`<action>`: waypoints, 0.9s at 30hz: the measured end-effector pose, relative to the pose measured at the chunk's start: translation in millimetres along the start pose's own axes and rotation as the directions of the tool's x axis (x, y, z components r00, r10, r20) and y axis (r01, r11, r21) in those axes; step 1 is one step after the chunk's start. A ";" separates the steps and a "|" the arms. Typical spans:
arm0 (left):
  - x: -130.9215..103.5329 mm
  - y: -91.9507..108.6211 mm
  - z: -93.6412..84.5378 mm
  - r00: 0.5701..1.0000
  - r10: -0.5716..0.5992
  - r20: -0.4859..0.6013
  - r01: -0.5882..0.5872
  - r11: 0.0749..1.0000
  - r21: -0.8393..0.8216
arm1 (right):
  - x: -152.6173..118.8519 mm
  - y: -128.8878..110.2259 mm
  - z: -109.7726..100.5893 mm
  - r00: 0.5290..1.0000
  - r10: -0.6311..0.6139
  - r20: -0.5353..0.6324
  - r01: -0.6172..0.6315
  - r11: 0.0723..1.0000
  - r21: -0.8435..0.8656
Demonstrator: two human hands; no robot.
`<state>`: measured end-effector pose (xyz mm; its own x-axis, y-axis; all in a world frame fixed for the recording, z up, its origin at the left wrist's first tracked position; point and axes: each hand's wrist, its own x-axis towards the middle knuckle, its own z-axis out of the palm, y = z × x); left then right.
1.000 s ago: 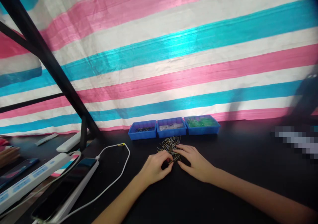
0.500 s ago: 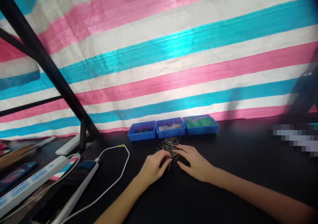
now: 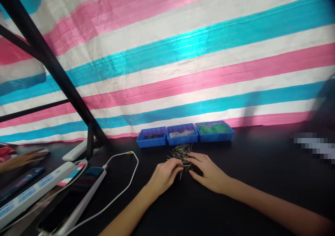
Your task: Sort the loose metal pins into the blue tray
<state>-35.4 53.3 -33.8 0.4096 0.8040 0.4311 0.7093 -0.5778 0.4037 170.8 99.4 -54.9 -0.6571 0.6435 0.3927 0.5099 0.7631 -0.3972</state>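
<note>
A loose pile of thin metal pieces [image 3: 181, 151], silver and brassy like screws or nails, lies on the black table in front of the blue bins. My left hand [image 3: 164, 175] is at the pile's near left side, thumb and forefinger pinched; a thin piece seems to stick out from the fingertips. Over the pile's right side rests my right hand [image 3: 209, 173], its fingers apart and the fingertips touching the pieces. No object shows in its grasp. A single piece points toward me below the left fingertips.
Behind the pile stand three blue bins: one with dark thin pieces [image 3: 141, 143], one with clear pieces [image 3: 171, 142], one with green pieces [image 3: 202, 138]. Left are a phone [image 3: 72, 197], white cable [image 3: 123, 189], power strip [image 3: 34, 190], black frame post [image 3: 62, 86] and another person's hand [image 3: 24, 159].
The whole view has shifted slightly, so the table things appear a little further right. My hands keep nearly the same pose at the pile. The other person's hand at the left has moved.
</note>
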 end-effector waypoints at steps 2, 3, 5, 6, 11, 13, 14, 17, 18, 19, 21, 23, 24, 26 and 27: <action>-0.1 -0.8 0.4 1.000 -0.010 0.003 0.010 1.000 0.000 | 0.1 -0.3 -0.3 1.000 0.005 0.007 -0.005 1.000 -0.004; -0.1 -1.2 0.6 1.000 -0.014 0.004 0.014 1.000 0.001 | 0.1 -0.3 -0.3 1.000 0.007 0.010 -0.007 1.000 -0.006; -0.1 -1.7 0.9 1.000 -0.019 0.008 0.019 1.000 0.001 | 0.0 0.0 -0.3 1.000 0.010 0.016 -0.010 1.000 -0.007; 0.0 -1.6 0.8 1.000 -0.020 0.011 0.020 1.000 0.002 | -0.1 0.2 -0.2 1.000 0.009 0.017 -0.009 1.000 -0.007; 1.5 1.1 -0.5 0.999 0.019 0.041 -0.020 1.000 0.005 | 0.4 0.9 0.5 0.999 0.003 -0.036 0.000 0.998 0.061; 1.9 2.5 -1.2 0.998 0.040 0.053 -0.041 0.999 0.014 | 0.8 0.7 0.4 0.995 -0.013 -0.095 0.022 0.995 0.093; 2.0 3.0 -1.4 0.997 0.046 0.056 -0.048 0.999 0.019 | 1.0 0.6 0.1 0.992 -0.027 -0.125 0.040 0.994 0.102; 1.7 4.0 -1.5 0.997 0.063 0.050 -0.064 0.998 0.028 | 0.9 0.3 -1.0 0.982 -0.079 -0.172 0.098 0.990 0.105; 1.4 4.1 -1.2 0.997 0.068 0.045 -0.069 0.997 0.029 | 0.8 0.3 -1.5 0.980 -0.096 -0.174 0.115 0.988 0.104; 1.2 4.2 -0.9 0.997 0.072 0.040 -0.073 0.997 0.031 | 0.8 0.1 -2.1 0.979 -0.110 -0.174 0.129 0.986 0.101; 0.7 4.4 -0.1 0.997 0.077 0.029 -0.078 0.996 0.036 | 1.1 -0.3 -3.5 0.976 -0.124 -0.177 0.143 0.985 0.101; 0.5 4.5 0.5 0.997 0.077 0.031 -0.078 0.996 0.037 | 1.9 -1.2 -5.0 0.977 -0.112 -0.180 0.134 0.984 0.117; 0.5 4.4 0.8 0.997 0.073 0.035 -0.074 0.997 0.037 | 2.4 -1.7 -5.8 0.978 -0.105 -0.179 0.130 0.982 0.134; 0.7 3.8 1.0 0.997 0.059 0.043 -0.061 0.997 0.039 | 3.3 -2.5 -7.0 0.979 -0.102 -0.175 0.133 0.976 0.174; 1.1 3.2 1.2 0.998 0.049 0.046 -0.051 0.998 0.042 | 3.7 -2.6 -7.3 0.978 -0.110 -0.175 0.145 0.970 0.197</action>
